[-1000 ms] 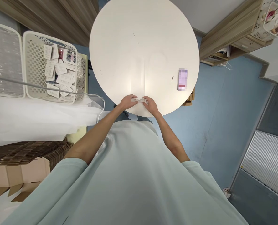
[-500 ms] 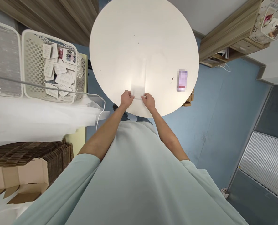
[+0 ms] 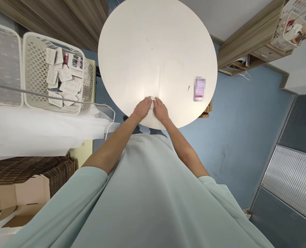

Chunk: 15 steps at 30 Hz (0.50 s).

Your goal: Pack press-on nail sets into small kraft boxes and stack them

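Observation:
A thin whitish strip, hard to tell from the tabletop, runs away from me on the round white table. Its near end looks folded over. My left hand lies over the left of that folded end, fingers stretched out and pressing down. From the other side my right hand rests on it the same way, its fingertips close to those of the left. Both hands cover most of the fold.
A blurred pinkish phone-like object lies at the table's right. To the left stand a perforated white basket of cards, white sheeting and stacked cardboard. A grey cable crosses there.
My hands have moved inward from the strip's two near corners and turned from pinching to lying flat over its folded end. The fold is flatter and mostly covered now.

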Motion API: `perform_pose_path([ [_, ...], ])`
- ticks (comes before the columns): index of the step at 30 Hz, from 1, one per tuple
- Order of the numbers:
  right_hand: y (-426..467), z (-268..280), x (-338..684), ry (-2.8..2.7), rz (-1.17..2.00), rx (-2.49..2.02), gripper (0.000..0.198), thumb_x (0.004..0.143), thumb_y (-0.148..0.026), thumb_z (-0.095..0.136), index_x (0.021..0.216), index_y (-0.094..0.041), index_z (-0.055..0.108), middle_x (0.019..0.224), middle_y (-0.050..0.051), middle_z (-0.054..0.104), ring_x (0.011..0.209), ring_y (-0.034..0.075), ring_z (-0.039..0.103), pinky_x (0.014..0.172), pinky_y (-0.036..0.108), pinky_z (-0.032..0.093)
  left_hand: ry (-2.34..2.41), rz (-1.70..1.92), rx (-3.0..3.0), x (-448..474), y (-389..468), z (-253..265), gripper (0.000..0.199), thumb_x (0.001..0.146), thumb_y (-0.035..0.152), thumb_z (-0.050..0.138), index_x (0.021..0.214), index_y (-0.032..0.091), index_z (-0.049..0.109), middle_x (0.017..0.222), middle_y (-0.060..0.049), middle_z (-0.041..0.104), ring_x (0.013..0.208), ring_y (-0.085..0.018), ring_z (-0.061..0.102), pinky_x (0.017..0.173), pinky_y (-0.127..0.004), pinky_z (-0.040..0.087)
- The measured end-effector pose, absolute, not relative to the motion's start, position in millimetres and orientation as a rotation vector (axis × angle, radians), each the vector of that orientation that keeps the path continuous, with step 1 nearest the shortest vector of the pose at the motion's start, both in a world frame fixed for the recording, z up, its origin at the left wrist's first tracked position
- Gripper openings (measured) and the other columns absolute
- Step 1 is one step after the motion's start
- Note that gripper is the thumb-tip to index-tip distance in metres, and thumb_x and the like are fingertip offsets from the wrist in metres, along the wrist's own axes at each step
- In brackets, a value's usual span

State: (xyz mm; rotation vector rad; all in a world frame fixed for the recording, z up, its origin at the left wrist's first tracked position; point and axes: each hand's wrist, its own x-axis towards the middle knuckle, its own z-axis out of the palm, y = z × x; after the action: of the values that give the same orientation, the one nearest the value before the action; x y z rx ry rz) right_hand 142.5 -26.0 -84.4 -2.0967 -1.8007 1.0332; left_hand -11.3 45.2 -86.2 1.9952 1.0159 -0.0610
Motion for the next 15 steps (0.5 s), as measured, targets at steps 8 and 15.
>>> perform_pose_path([
  [8,-78.5,-81.7,139.1,-1.971,1.081,-2.035,0.057,0.106,-0.014,0.051,0.163,-0.015,0.049,0.182,0.017,0.034,0.172,0.028,0.029,0.138,0.05,0.036,0.902,-0.143,2.089,-45.9,4.5,-74.0,0.068,0.099,0.023,0.051,0.165,0.006,0.047,0.178,-0.024,0.038,0.165,-0.035,0.039,0.134,-0.053,0.032],
  [15,-128.7,-78.8,134.2,-2.027,1.107,-1.946,0.059,0.109,-0.034,0.057,0.164,-0.014,0.049,0.178,0.02,0.04,0.166,0.033,0.042,0.13,0.054,0.046,0.859,-0.225,2.053,-73.8,-30.6,-72.9,0.079,0.096,0.044,0.067,0.167,0.015,0.047,0.18,-0.018,0.039,0.165,-0.034,0.041,0.135,-0.051,0.03],
])
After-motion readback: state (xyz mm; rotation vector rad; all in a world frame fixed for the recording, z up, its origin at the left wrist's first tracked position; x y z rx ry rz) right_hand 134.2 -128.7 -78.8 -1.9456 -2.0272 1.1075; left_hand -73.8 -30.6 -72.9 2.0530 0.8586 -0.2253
